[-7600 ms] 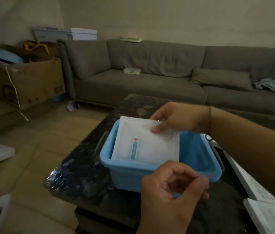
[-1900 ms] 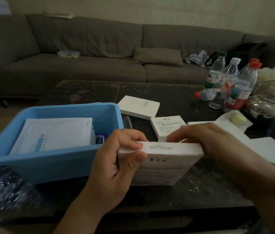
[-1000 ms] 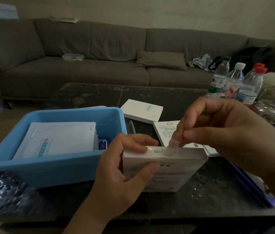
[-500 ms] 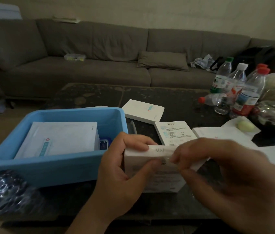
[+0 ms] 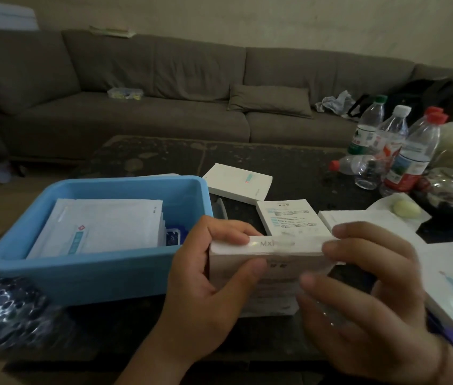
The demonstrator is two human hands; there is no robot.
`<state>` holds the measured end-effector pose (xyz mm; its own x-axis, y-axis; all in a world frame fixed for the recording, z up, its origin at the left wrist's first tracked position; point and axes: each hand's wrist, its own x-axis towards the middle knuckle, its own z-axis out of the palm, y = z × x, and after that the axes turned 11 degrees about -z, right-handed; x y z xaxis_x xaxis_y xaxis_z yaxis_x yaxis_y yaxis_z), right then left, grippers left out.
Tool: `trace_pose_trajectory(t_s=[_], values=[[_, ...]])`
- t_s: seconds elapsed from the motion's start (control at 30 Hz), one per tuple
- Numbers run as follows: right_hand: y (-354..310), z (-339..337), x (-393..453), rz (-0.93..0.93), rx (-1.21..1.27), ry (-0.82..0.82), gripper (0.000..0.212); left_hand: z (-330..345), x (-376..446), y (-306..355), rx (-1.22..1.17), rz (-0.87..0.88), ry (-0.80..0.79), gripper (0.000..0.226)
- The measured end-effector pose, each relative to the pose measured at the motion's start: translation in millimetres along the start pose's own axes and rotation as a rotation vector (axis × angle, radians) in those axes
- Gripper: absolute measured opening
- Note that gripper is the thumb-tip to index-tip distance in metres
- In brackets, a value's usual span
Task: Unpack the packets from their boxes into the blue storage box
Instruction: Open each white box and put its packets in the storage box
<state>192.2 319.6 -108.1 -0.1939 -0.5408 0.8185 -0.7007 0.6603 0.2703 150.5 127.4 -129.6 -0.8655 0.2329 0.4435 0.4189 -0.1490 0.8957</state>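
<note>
Beside blue storage box (image 5: 89, 269), white box (image 5: 268, 269) between both hands

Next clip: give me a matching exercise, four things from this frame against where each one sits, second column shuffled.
Things:
1. white packets
2. held box
3. small cushion
4. water bottles

Places:
A. on the sofa
B. far right of the table
C. inside the blue storage box
D. between the left hand and right hand

Pairs: 1-C, 2-D, 3-A, 4-B

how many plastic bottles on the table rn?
5, all far right: green-capped bottle, white-capped bottle, two red-capped bottles standing close together, and one lying on its side. More may be hidden behind.
</note>
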Motion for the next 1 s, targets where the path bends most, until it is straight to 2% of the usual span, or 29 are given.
trace_pose_trajectory(t_s=[0.07, 0.17, 0.2, 0.27, 0.3, 0.4, 0.5, 0.6, 0.8, 0.87, 1.0], values=[[3.9, 5.5, 5.7, 0.136, 0.116, -0.034, 0.055, 0.5, -0.3, -0.1, 0.026, 0.019, -0.001, 0.023], [3.8, 7.4, 24.0, 0.581, 0.397, -0.009, 0.056, 0.1, -0.5, -0.2, 0.085, 0.057, -0.020, 0.021], [3.2, 8.1, 29.1, 0.679, 0.443, -0.018, 0.060, 0.1, -0.4, -0.2, 0.099, 0.067, -0.021, 0.021], [4.0, 8.9, 33.6, 0.769, 0.489, -0.061, 0.070, 0.6, 0.1, 0.2, 0.116, 0.074, -0.013, 0.020], [3.6, 8.0, 36.9, 0.778, 0.510, -0.084, 0.066, 0.8, 0.5, 0.5, 0.118, 0.074, -0.010, 0.019], [3.1, 4.5, 38.5, 0.693, 0.494, -0.095, 0.032, 0.3, 1.4, 0.6, 0.112, 0.089, -0.021, 0.018], [3.0, 2.1, 31.2, 0.577, 0.498, -0.028, 0.016, -0.1, 1.5, 0.6, 0.100, 0.083, -0.024, 0.018], [0.7, 1.0, 25.5, 0.424, 0.485, -0.007, 0.011, 0.4, 1.4, 0.3, 0.071, 0.060, -0.023, 0.017], [0.1, 9.9, 8.2, 0.075, 0.151, -0.090, 0.013, 1.8, -0.2, -0.2, 0.083, 0.050, -0.005, 0.018], [3.5, 13.9, 3.4, -0.016, 0.070, -0.114, 0.007, 2.1, -1.2, 0.9, 0.084, 0.042, -0.002, 0.018], [12.8, 18.6, -5.6, -0.141, -0.015, -0.186, 0.016, 3.6, -1.8, 1.7, 0.038, 0.003, 0.021, 0.024]])
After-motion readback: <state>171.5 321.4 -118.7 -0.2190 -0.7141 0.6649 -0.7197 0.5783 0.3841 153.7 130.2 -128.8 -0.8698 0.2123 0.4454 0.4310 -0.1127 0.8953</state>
